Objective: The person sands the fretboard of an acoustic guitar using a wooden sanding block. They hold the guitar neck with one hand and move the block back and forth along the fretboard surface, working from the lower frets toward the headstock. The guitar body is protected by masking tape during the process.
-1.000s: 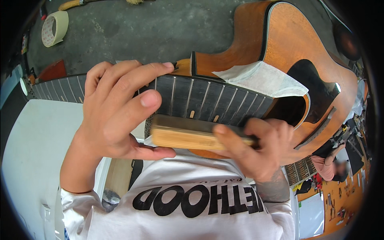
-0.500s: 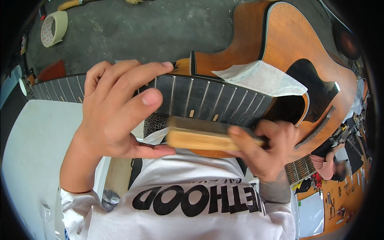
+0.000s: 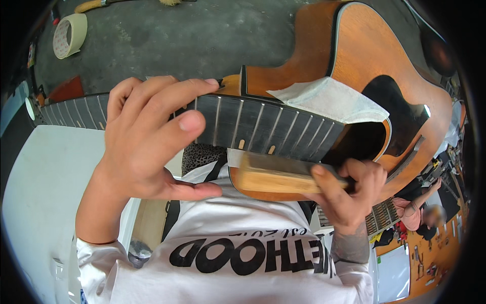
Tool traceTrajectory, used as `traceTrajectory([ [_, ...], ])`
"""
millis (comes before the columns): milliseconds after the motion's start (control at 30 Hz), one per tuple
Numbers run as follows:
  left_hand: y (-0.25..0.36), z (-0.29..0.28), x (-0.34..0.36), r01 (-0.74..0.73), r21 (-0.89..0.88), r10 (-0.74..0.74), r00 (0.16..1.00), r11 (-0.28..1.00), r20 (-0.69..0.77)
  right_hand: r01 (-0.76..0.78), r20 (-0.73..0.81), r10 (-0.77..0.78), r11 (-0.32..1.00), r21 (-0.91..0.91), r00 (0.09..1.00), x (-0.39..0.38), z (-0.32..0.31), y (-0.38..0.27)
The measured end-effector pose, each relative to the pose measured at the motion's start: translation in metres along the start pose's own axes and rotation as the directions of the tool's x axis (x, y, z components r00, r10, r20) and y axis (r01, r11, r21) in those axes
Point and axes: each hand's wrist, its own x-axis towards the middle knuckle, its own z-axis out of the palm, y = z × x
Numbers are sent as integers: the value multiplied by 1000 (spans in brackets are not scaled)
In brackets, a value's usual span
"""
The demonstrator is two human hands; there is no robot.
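Note:
An orange-brown acoustic guitar lies crosswise, its dark fretboard showing metal frets. My left hand rests over the neck with fingers spread, some bent over the upper edge, the thumb below. My right hand grips a long, dark-topped wooden block, blurred, just below the fretboard's lower edge near the soundhole. A pale paper-like sheet lies on the guitar top along the fretboard's upper edge.
A masking tape roll and a wooden-handled brush lie on the grey surface beyond the guitar. A white surface is at left. At right, a person in pink works near an orange board with tools.
My right hand and the wooden block have moved to the right, away from my left hand. My left hand stays in place. The co-worker's arm and head have shifted slightly.

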Motion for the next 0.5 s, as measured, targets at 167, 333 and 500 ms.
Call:
traceTrajectory([
  [167, 0, 0, 3, -24, 4, 24, 999, 1000, 29, 83, -175, -72, 995, 57, 982, 27, 26, -21],
  [333, -4, -4, 1, -24, 5, 24, 999, 1000, 31, 43, -148, -34, 998, 55, 988, 32, 26, -27],
  [500, -1, -3, 1, -25, 21, 24, 999, 999, 30, 48, -93, -48, 999, -9, 995, 4, 10, -3],
])
